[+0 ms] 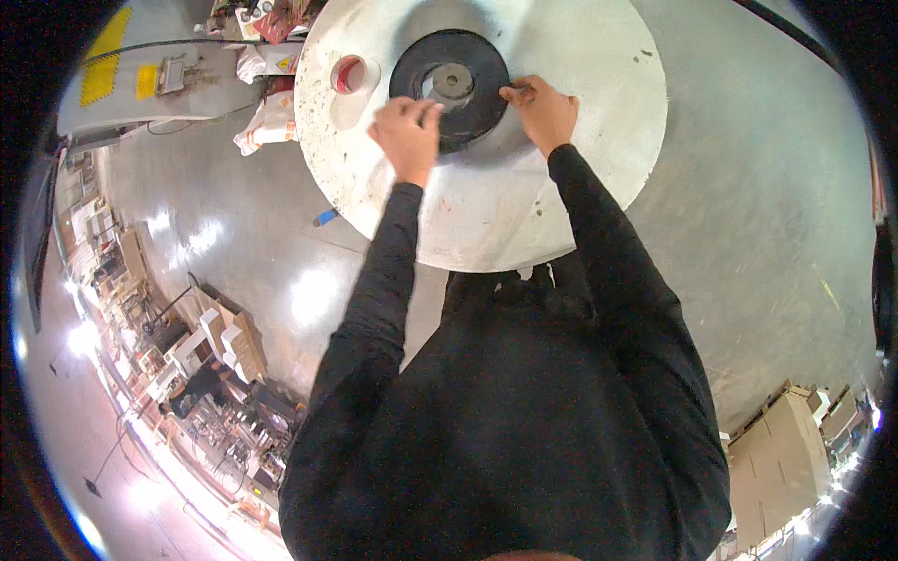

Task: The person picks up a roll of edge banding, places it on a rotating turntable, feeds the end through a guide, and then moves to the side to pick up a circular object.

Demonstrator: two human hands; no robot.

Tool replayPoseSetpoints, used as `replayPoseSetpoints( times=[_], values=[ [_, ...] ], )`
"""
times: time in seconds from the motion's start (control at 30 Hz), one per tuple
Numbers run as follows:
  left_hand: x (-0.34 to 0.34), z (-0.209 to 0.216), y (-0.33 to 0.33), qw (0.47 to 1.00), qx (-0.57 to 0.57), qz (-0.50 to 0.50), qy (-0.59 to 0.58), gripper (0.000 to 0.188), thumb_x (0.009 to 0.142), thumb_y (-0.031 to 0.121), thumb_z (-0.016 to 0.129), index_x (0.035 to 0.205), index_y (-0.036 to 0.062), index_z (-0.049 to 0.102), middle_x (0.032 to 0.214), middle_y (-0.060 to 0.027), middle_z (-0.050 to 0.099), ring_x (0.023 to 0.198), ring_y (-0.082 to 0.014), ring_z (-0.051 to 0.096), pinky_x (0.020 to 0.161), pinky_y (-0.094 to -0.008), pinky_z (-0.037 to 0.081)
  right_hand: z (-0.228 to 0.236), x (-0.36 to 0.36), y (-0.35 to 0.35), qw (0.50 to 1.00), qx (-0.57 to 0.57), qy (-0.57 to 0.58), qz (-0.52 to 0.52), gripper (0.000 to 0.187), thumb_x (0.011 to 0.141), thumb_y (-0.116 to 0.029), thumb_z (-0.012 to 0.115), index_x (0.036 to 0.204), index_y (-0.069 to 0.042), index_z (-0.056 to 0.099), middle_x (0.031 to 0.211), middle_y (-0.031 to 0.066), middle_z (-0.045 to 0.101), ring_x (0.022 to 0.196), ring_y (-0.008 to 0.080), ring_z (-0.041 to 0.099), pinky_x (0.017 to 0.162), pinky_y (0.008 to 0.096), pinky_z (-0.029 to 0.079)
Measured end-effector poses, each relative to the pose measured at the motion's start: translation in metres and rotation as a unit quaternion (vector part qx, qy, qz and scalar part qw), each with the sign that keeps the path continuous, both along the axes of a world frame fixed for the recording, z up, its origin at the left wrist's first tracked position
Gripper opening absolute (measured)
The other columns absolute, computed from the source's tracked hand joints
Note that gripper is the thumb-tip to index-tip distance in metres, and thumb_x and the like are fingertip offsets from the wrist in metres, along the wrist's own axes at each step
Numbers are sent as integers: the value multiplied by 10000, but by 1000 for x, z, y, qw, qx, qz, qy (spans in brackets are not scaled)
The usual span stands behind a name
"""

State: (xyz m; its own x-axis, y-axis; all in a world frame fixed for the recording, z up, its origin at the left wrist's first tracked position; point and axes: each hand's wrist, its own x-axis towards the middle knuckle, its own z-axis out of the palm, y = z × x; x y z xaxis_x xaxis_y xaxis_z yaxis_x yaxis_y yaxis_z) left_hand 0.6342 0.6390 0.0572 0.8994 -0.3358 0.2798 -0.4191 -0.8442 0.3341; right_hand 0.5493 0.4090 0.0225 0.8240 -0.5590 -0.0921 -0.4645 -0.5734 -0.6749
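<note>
A thick black ring-shaped coil [409, 78] lies flat on a large round white tabletop [486, 215]. In its central opening sits a round grey metal hub [454, 81]. My right hand [545, 110] is at the coil's right edge, thumb and forefinger pinched together against the rim. My left hand [408, 134], slightly blurred, is over the coil's lower left part with its fingers curled in; whatever they grip, if anything, is hidden. Left of the coil stands a white tape roll with a red inside [350, 74], touched by neither hand.
White and red sacks [271, 122] are piled beyond the table's left side. A small blue object [325, 218] shows by the table's lower left edge. Cardboard boxes [776, 467] stand behind at right, and cluttered benches [215, 374] at lower left. Grey floor surrounds the table.
</note>
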Motion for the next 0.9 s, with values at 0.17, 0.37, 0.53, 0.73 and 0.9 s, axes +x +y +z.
replayPoseSetpoints(
  times=[0.17, 0.37, 0.53, 0.73, 0.9],
  values=[
    [-49, -32, -82, 999, 16, 39, -14, 381, 946, 628, 736, 1076, 303, 886, 1075, -37, 749, 1141, -312, 626, 1006, -539, 395, -9, -15, -9, 999, -20, -33, 17, 310, 954, -432, 774, 1156, -204, 828, 854, -33, 817, 820, 191, 770, 888, 450, 455],
    [-9, -4, -3, 993, 25, -94, 65, 215, 849, 416, 877, 970, 239, 897, 1013, -34, 696, 1029, -309, 628, 909, -528, 452, 24, -12, 4, 999, 38, -8, -2, 314, 934, -425, 812, 1123, -175, 821, 885, -4, 829, 829, 230, 756, 970, 447, 411],
    [32, -7, 16, 990, 73, -105, 64, 264, 873, 488, 847, 976, 248, 888, 1064, 0, 644, 1080, -298, 602, 910, -547, 432, 40, -3, -7, 997, 73, -2, -21, 353, 932, -448, 832, 1113, -146, 808, 875, 36, 815, 817, 233, 739, 982, 457, 391],
    [-28, -9, -46, 995, 44, 52, 80, 349, 924, 536, 798, 884, 191, 832, 986, -20, 686, 1021, -313, 638, 848, -537, 423, 36, -15, 7, 997, 48, -37, -39, 388, 944, -459, 826, 1177, -150, 799, 842, 19, 786, 917, 255, 728, 1002, 480, 375],
    [-18, -27, -28, 998, -12, -2, 56, 354, 925, 565, 770, 890, 219, 837, 980, -29, 700, 1047, -328, 639, 856, -567, 426, 11, -20, 16, 999, 34, -6, -37, 410, 929, -389, 828, 1263, -156, 779, 900, 30, 809, 1023, 284, 720, 1023, 558, 382]
  ],
)
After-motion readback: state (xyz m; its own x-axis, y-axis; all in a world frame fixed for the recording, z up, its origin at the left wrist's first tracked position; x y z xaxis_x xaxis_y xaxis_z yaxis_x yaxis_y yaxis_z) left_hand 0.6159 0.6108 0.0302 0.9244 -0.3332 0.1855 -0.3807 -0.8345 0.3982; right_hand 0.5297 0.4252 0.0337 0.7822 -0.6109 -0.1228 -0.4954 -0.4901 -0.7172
